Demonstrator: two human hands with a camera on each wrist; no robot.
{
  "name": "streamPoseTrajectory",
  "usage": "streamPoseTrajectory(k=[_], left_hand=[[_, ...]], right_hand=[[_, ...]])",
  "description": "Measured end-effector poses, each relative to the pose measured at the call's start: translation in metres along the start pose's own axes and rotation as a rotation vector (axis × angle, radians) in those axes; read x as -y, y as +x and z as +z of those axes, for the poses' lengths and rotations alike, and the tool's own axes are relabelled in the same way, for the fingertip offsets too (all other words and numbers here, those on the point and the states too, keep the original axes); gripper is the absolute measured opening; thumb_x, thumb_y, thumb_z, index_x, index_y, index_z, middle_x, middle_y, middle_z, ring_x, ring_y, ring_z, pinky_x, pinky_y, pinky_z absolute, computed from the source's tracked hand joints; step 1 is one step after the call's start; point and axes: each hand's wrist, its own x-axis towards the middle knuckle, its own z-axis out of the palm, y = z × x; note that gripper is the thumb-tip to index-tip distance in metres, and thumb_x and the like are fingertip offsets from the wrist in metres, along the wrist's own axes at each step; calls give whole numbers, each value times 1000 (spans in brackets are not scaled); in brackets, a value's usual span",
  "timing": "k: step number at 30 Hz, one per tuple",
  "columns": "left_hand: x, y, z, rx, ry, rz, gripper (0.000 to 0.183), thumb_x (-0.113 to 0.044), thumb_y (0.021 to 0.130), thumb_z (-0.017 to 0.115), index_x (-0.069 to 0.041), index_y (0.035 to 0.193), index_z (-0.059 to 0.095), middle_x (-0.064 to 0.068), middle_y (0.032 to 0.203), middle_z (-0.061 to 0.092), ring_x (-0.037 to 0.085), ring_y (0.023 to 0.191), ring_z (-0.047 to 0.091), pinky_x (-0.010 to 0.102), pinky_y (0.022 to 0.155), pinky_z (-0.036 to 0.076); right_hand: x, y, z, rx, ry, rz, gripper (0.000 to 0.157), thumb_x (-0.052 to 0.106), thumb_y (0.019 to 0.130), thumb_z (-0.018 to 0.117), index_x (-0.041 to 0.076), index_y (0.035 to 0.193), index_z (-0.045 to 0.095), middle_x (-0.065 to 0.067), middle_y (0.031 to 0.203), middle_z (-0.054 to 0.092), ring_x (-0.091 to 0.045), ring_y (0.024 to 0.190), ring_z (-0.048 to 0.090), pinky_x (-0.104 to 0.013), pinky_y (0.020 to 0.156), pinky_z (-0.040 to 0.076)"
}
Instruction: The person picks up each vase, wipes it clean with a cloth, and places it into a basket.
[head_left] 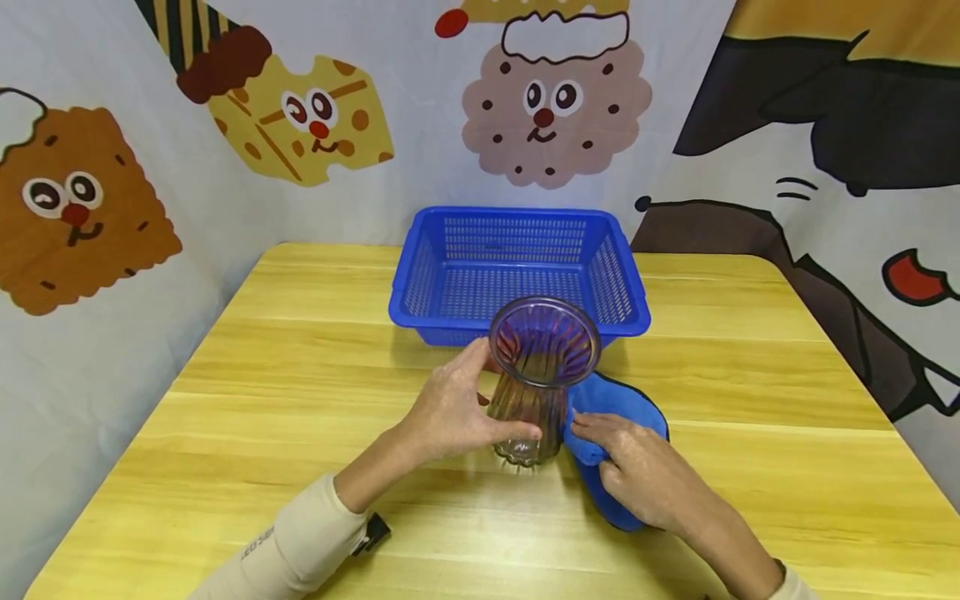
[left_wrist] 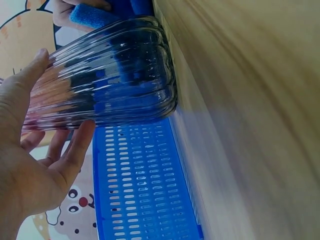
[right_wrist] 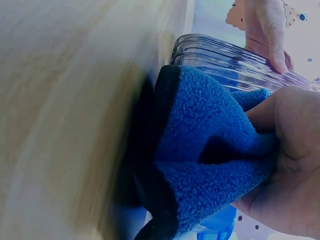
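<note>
A ribbed glass vase (head_left: pixel 528 408) with a flared purple-tinted rim stands in front of the basket, its mouth facing up toward the head camera. My left hand (head_left: pixel 453 408) grips its left side, thumb across the front and fingers behind. In the left wrist view the vase (left_wrist: pixel 110 80) shows clear ridges down to its base. My right hand (head_left: pixel 648 467) pinches a blue cloth (head_left: pixel 626 404) with dark edging against the vase's right side. Seen from the right wrist, the fluffy cloth (right_wrist: pixel 205 120) is bunched in folds, hiding some of the fingers.
A blue plastic basket (head_left: pixel 517 327) with slotted walls sits at the back of the wooden table (head_left: pixel 300 350), just behind the vase. A white curtain (head_left: pixel 427 125) with cartoon prints hangs behind and along the sides of the table.
</note>
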Motion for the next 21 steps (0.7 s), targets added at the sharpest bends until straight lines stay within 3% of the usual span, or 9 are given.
streamPoseTrajectory(k=[7, 11, 13, 17, 19, 21], left_hand=[[0, -1, 1, 13, -3, -11, 97, -45, 65, 97, -15, 144, 47, -2, 127, 56, 13, 106, 62, 23, 73, 60], [0, -2, 2, 18, 4, -23, 99, -48, 66, 95, -16, 145, 44, 0, 130, 54, 17, 112, 59, 35, 88, 59], [0, -3, 2, 17, 16, -34, 102, -51, 66, 94, -16, 147, 42, 0, 134, 52, 18, 118, 56, 41, 97, 55], [0, -5, 1, 21, -74, -70, 103, -48, 66, 95, -22, 149, 39, -6, 141, 46, 14, 130, 47, 47, 109, 45], [0, -5, 0, 31, -144, -66, 103, -43, 67, 96, -25, 151, 38, -9, 145, 44, 12, 133, 44, 48, 110, 44], [0, -5, -1, 45, -188, -56, 102, -41, 70, 95, -28, 153, 36, -10, 148, 42, 12, 136, 42, 49, 111, 43]], right_hand=[[-4, 2, -9, 78, 146, 69, 51, -7, 89, 50, 4, 138, 62, -7, 141, 59, -30, 132, 50, -56, 105, 47], [-6, 2, -14, 77, 231, 131, 47, 0, 99, 50, 10, 144, 58, -2, 141, 57, -20, 113, 57, -43, 88, 50], [-5, 1, -18, 58, 259, 155, 43, 8, 104, 51, 14, 145, 57, -2, 142, 56, -18, 111, 57, -43, 88, 51], [-1, -3, -26, -7, 369, 175, 40, 15, 107, 51, 12, 147, 55, -7, 141, 57, -26, 120, 59, -54, 98, 52], [3, -4, -30, -64, 428, 190, 39, 15, 108, 50, 8, 145, 55, -10, 140, 59, -28, 125, 56, -52, 100, 52], [8, -6, -34, -143, 482, 228, 37, 13, 107, 51, 1, 142, 57, -14, 132, 64, -29, 117, 61, -45, 93, 57]])
